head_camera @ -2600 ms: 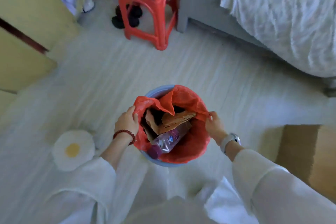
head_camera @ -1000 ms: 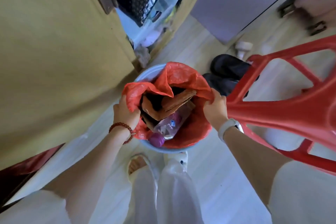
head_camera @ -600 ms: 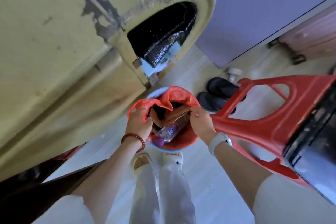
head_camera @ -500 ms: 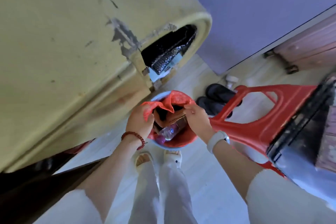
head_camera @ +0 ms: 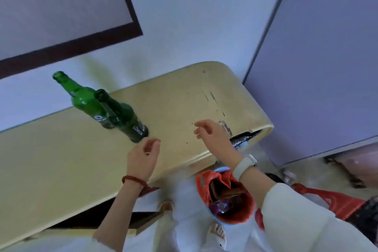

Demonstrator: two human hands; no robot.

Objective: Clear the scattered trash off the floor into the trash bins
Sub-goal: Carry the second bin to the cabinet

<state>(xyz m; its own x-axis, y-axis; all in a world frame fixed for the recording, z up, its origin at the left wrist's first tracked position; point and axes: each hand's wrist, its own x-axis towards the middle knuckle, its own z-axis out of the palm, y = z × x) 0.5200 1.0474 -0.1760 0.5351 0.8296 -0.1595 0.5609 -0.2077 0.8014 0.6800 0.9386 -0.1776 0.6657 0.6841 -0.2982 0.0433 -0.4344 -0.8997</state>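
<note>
Two green glass bottles [head_camera: 106,108] stand close together on the pale yellow worktop [head_camera: 61,170], the nearer one dark with a LOWEN label. Just in front of those bottles the left hand [head_camera: 142,158] hangs over the worktop, a red bead bracelet at its wrist, fingers [head_camera: 152,144] loosely curled and holding nothing. To the right of the bottles, well apart, the right hand [head_camera: 212,135] is raised with fingers spread and empty, a white watch on its wrist. Below the worktop's edge, on the floor, sits the blue bin with a red plastic liner [head_camera: 241,208], holding cardboard and a crumpled plastic bottle.
</note>
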